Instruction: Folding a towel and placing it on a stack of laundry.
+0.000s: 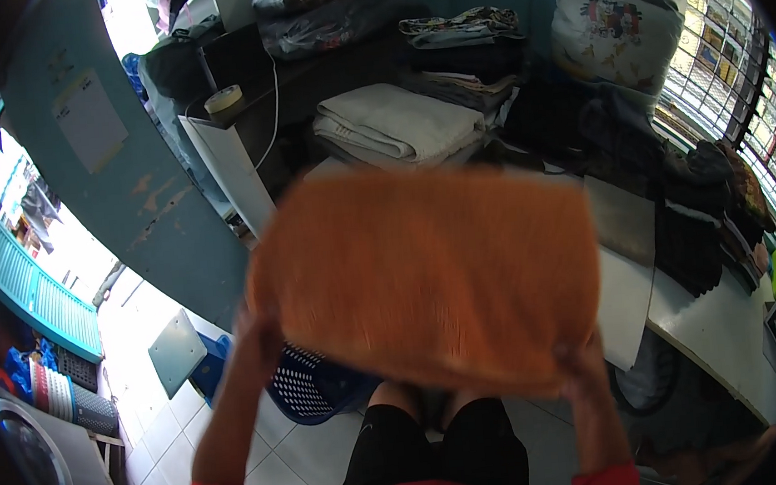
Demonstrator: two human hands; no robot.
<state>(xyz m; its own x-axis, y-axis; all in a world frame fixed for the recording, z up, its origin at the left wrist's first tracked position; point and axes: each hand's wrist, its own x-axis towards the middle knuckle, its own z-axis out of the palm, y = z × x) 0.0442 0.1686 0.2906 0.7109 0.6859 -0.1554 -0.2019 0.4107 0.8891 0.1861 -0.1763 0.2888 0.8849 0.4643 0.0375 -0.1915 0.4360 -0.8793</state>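
Note:
An orange cloth, which looks like a folded towel (431, 273), is held up and spread wide before me, blurred by motion. My left hand (261, 328) grips its left edge, and my right hand (572, 361) grips its lower right corner. The fingers are partly hidden by the cloth. Behind it, a folded cream towel (399, 122) lies on the table. Part of a blue perforated plastic basket (303, 386) shows beneath the cloth's lower left edge.
Folded clothes (463, 28) and dark garments (688, 239) lie on the table. A roll of tape (223, 99) rests on a ledge at the left. A white tabletop (702, 327) extends right. A blue stool (210, 373) and a front-loading washing machine (35, 455) stand at the left.

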